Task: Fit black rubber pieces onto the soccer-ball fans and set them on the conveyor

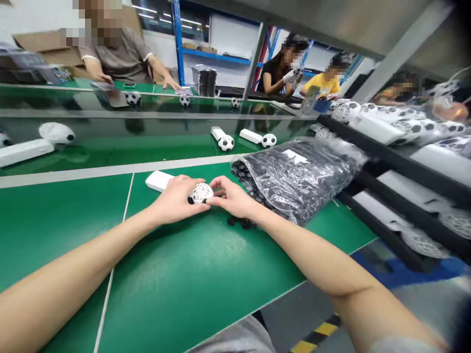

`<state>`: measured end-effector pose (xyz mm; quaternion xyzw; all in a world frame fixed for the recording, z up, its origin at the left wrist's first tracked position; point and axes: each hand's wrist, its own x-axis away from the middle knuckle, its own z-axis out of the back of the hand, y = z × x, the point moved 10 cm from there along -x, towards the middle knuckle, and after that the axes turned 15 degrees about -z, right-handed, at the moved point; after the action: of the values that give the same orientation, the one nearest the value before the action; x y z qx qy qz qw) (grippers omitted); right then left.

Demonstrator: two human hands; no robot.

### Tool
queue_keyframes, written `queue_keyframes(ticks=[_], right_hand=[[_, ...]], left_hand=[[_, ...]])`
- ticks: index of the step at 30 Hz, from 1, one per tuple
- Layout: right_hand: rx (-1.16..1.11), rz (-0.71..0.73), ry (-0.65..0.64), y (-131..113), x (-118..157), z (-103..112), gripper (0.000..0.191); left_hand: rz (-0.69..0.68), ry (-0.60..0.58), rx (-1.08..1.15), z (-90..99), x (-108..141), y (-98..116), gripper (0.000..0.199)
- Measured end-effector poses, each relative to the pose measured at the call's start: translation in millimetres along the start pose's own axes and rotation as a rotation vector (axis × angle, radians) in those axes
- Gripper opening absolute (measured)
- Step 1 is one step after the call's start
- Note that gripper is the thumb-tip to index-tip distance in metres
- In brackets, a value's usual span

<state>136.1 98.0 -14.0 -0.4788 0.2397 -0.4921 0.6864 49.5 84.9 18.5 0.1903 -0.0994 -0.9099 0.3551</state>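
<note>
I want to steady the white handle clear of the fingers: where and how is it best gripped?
Probably pinch the handle across its long sides at the outer end, coming from the left. That bar-shaped end sticks out past the left hand, which hides the rest; the right hand is at the ball, on the far side from it.

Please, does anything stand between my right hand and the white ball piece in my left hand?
Nothing visible does. The right hand appears to touch the white ball piece held in the left hand; the plastic bag lies to the right.
</note>
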Motion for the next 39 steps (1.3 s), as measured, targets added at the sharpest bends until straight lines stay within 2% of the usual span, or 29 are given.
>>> queue_keyframes(ticks=[7, 12, 16, 21, 25, 28, 31, 33, 37, 39], right_hand=[[-0.022, -0.040, 0.034, 3, -1, 3, 0.037], [-0.003, -0.021, 0.088, 3, 1, 6, 0.034], [-0.011, -0.019, 0.073, 2, 3, 4, 0.034], [0.013, 0.034, 0.202, -4, 1, 7, 0.032], [0.006, 0.001, 0.126, -1, -7, 2, 0.035], [0.140, -0.009, 0.093, -7, -4, 11, 0.032], [0.411, -0.043, 0.093, -8, 1, 26, 0.026], [0.556, -0.093, 0.062, -1, 3, 30, 0.024], [0.633, -0.137, -0.003, 13, 3, 26, 0.016], [0.623, -0.144, -0.022, 15, 1, 22, 0.010]], left_hand=[[0.027, 0.056, 0.046, 1.4, -1, -2, 0.053], [0.033, 0.088, 0.022, 2.8, 1, -3, 0.055], [0.012, 0.099, 0.032, 3.3, 2, -1, 0.055], [0.078, 0.134, -0.035, 8.6, 5, -6, 0.052], [0.057, 0.094, -0.089, 4.3, 8, -8, 0.067], [0.037, 0.083, -0.098, 1.5, 9, -10, 0.078], [0.034, 0.099, -0.067, 3.5, 8, -14, 0.071], [0.020, 0.062, -0.027, 2.0, 7, -16, 0.068], [0.037, -0.052, 0.046, -7.0, 7, -16, 0.069], [0.091, -0.057, 0.042, -9.5, 10, -16, 0.071]])
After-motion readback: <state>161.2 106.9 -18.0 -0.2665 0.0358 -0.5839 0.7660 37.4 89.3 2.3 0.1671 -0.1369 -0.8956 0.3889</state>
